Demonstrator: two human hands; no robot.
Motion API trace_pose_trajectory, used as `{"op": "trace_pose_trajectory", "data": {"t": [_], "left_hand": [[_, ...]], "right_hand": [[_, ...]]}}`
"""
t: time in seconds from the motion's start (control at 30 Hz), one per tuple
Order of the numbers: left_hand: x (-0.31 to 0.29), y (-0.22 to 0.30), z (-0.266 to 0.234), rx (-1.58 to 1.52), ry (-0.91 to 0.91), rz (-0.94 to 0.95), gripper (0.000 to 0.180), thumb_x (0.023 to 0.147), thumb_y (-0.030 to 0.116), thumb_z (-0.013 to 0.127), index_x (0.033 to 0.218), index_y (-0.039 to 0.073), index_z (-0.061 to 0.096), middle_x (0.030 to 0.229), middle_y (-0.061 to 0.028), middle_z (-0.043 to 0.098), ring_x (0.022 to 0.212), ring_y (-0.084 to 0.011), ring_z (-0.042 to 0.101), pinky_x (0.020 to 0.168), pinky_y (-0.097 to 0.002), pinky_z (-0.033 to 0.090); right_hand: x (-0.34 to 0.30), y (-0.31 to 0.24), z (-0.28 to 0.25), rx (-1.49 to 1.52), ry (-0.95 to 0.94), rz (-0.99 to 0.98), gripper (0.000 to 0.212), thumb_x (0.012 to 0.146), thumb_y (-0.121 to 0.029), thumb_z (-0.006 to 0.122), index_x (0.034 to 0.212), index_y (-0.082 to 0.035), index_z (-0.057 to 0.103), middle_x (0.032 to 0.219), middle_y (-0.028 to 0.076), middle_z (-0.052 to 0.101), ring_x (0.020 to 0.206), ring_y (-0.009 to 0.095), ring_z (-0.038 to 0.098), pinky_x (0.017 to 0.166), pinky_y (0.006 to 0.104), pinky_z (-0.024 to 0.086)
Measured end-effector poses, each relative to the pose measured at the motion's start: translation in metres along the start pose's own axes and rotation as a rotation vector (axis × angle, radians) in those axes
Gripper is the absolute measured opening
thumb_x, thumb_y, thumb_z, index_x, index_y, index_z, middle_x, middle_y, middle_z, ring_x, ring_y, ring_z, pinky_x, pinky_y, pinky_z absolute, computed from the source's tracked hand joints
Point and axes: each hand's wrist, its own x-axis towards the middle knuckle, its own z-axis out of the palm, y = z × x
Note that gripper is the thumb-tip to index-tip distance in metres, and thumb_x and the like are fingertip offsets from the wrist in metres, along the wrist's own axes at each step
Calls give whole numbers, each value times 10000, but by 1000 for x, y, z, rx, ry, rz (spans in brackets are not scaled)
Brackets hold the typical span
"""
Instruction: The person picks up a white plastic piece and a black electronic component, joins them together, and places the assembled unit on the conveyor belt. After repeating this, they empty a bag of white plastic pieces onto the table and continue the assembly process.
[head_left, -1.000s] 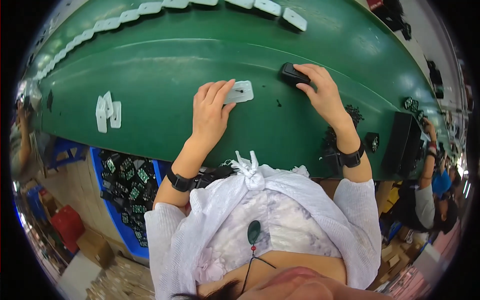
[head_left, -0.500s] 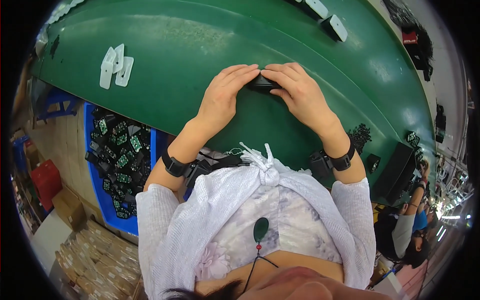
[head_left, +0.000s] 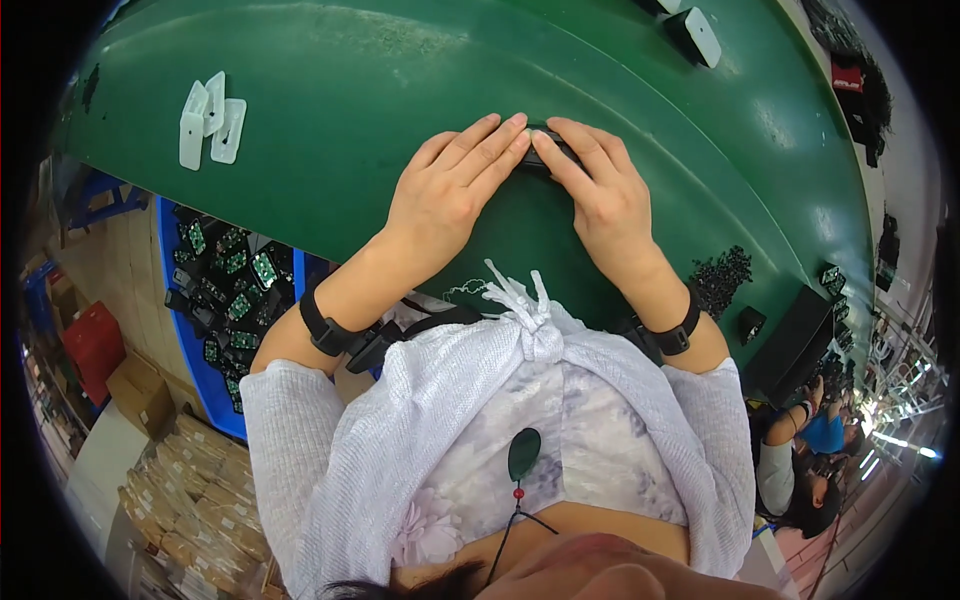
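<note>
A small black plastic case [head_left: 567, 151] sits between my hands above the green table. My left hand [head_left: 445, 197] is closed against its left end, fingertips together at the top edge. My right hand [head_left: 607, 196] grips its right side, with the thumb pressed over the near face and the fingers behind the far edge. My fingers cover much of the case, so its full shape is hidden.
Three white plastic covers [head_left: 210, 118] lie at the left of the green table [head_left: 330, 150]. A blue bin [head_left: 222, 405] of black parts with circuit boards stands below its edge. At right are small black pieces [head_left: 720, 280], a black box [head_left: 790, 345] and another person [head_left: 795, 470].
My right thumb has moved up over the case, and my left fingers have slid further across it. The whole view has shifted slightly. The case stays between both hands.
</note>
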Motion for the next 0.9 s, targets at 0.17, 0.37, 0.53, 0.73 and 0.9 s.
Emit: {"op": "trace_pose_trajectory", "data": {"t": [0.17, 0.37, 0.53, 0.73, 0.9], "left_hand": [[11, 9, 13, 29, 137, -67, 555, 692, 84, 722, 1226, 34, 580, 1195, -116, 603, 1064, -278, 586, 840, -357, 490], [25, 9, 3, -877, 21, -686, 308, 881, 164, 654, 1105, -39, 596, 855, -108, 661, 751, -157, 625, 669, -272, 501], [15, 23, 10, -1075, 86, -687, 291, 923, 185, 612, 1081, -58, 596, 810, -88, 668, 692, -118, 610, 639, -248, 496], [21, 32, 13, -1220, 77, -653, 277, 936, 172, 575, 1083, -63, 595, 895, -106, 669, 754, -139, 637, 676, -266, 519], [24, 30, 7, -1284, 87, -662, 305, 943, 182, 576, 1121, -65, 571, 950, -102, 659, 777, -131, 628, 686, -261, 514]], "right_hand": [[20, 26, -14, 378, -161, 59, 418, 727, -29, 681, 1137, -104, 651, 1103, 80, 639, 915, 276, 589, 811, 313, 512], [10, 22, -17, 1254, -120, 515, 506, 892, -152, 663, 1350, -39, 479, 1209, 92, 573, 1117, 165, 546, 982, 289, 424], [10, 7, -14, 1211, -23, 589, 447, 872, -101, 675, 1289, -31, 529, 1127, 47, 595, 1032, 126, 566, 923, 269, 446], [14, 10, -20, 1207, 39, 534, 400, 851, -87, 673, 1238, -43, 582, 1103, 51, 615, 1017, 135, 568, 916, 276, 432], [24, 9, -25, 1111, 28, 483, 390, 859, -98, 666, 1238, -40, 588, 1103, 46, 616, 1008, 132, 569, 916, 279, 433]]}}
